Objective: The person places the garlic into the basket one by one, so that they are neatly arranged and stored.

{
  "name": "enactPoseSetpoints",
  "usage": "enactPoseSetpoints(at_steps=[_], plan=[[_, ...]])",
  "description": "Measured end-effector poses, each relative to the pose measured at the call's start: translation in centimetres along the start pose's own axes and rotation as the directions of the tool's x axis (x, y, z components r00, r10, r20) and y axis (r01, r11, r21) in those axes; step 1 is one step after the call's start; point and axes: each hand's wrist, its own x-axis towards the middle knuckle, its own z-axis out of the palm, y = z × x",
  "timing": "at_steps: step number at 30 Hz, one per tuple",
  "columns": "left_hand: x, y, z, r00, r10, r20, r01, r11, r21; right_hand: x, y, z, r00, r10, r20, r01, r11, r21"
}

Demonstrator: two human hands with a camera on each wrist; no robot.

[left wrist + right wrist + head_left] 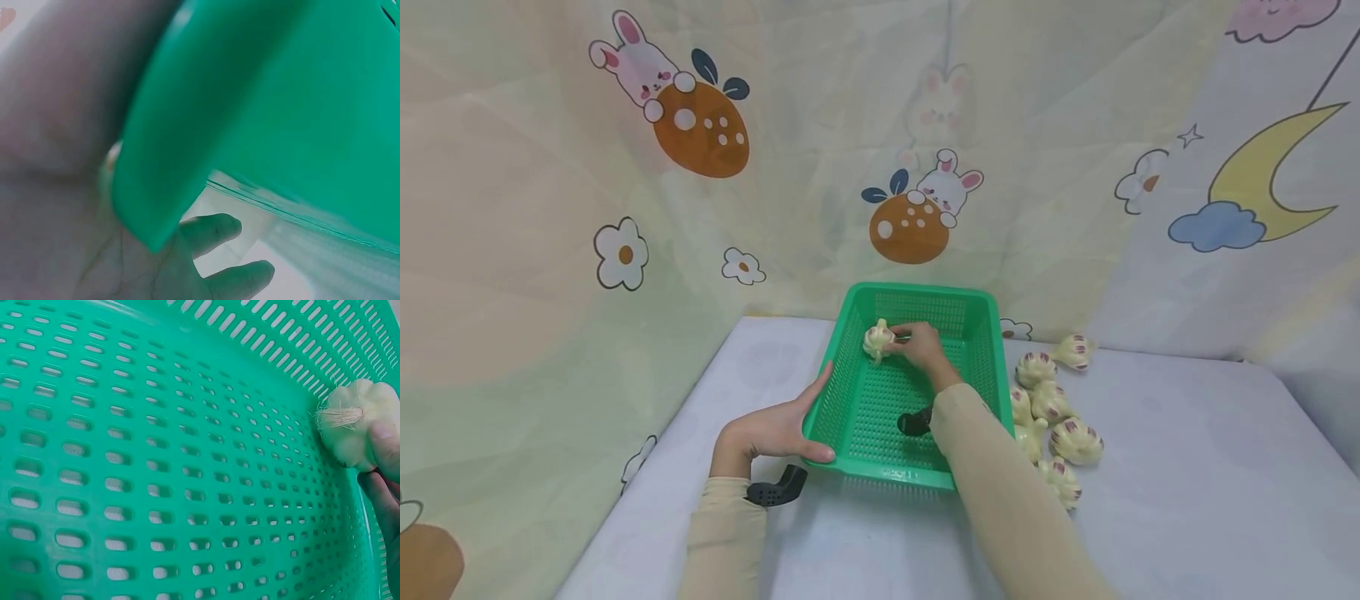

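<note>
A green plastic basket [895, 477] with slotted walls and floor stands on the white table. Inside it, near the left wall, my right hand [921, 348] pinches a garlic bulb [877, 340] between thumb and fingers. The right wrist view shows the bulb's root tuft [340, 417] facing the camera, close to the basket wall. My left hand [778, 429] holds the basket's near left corner, its thumb at the front rim and a finger along the left side. In the left wrist view, two fingertips [240, 281] reach past the basket's outer wall [300, 125].
Several more garlic bulbs [1051, 402] lie in a cluster on the table, close along the basket's right side. A printed cloth [820, 167] hangs behind the table's back edge. The white tabletop [1187, 467] stretches out to the right.
</note>
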Motion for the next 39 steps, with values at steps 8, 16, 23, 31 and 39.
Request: enactPoseSetpoints(at_steps=[8,16,23,31,39], plan=[[0.1,-0.1,-0.1,1.000,0.005,-0.001,-0.005,1.000,-0.004,0.0,-0.4,0.0,0.999,-0.008,0.032,0.008,1.000,-0.008],[0.0,0.0,-0.1,1.000,0.012,0.001,-0.012,1.000,-0.013,-0.1,-0.5,-0.1,0.998,-0.004,0.056,0.004,1.000,-0.008],[-0.1,0.4,-0.1,1.000,-0.006,0.004,0.006,1.000,-0.010,0.3,-0.3,-0.2,0.997,0.009,0.073,-0.008,1.000,-0.013],[0.1,0.4,-0.1,1.000,0.007,-0.007,-0.006,1.000,0.021,0.1,-0.8,-1.2,0.997,0.006,0.076,0.001,0.996,-0.091],[-0.2,0.3,-0.2,1.000,-0.007,-0.007,0.007,1.000,0.013,-0.7,-2.8,-1.8,0.999,0.007,0.043,0.000,0.987,-0.161]])
